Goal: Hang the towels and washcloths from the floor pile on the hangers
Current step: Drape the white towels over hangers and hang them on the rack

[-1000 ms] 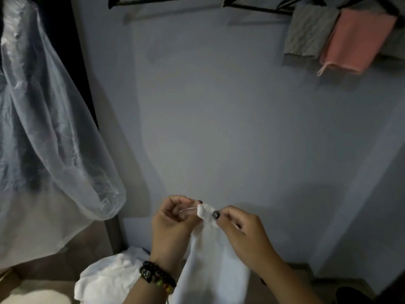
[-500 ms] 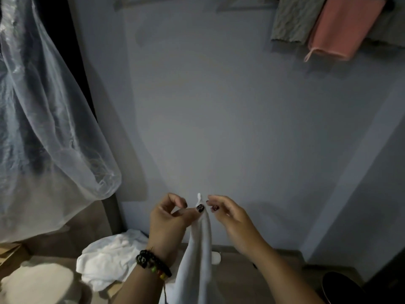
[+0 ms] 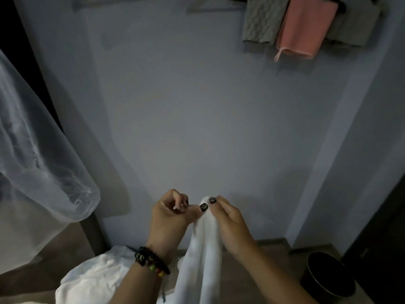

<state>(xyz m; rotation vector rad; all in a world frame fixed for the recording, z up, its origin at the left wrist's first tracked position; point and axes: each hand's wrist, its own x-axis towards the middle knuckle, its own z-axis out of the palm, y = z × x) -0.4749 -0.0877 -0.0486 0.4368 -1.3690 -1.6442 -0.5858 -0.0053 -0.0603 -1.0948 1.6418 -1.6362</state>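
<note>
I have the white towel [image 3: 203,255] pinched at its top corner between my left hand [image 3: 169,218] and right hand [image 3: 230,227], both thumbs clamped on the cloth so it hangs straight over the floor pile [image 3: 94,279], ready, I judge, for the hangers above.

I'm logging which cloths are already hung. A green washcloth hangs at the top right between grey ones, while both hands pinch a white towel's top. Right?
Not quite: the head view shows the hung washcloth is pink, not green. Both the left hand and right hand do pinch the white towel.
</note>
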